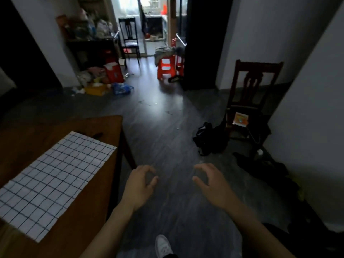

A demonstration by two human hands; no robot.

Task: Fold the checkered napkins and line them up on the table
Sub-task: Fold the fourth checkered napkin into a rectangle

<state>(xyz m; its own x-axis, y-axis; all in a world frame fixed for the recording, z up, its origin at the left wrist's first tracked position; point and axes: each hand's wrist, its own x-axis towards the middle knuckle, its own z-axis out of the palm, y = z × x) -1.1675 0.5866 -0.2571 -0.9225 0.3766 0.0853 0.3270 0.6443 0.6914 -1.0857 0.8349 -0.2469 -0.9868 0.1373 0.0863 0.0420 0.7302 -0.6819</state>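
Note:
A white napkin with a dark checkered grid (54, 181) lies spread flat on the brown wooden table (104, 127) at the lower left, reaching close to the table's right edge. My left hand (140, 183) hovers over the floor just right of the table, fingers loosely curled, holding nothing. My right hand (210, 181) hangs beside it at the same height, fingers also loosely curled and empty. Neither hand touches the napkin.
A dark wooden chair (251, 101) with an orange packet on its seat stands by the right wall, a black bag (210, 138) on the floor beside it. Red plastic stools (167, 67) and another chair (129, 38) stand farther back. Clutter lies at the far left.

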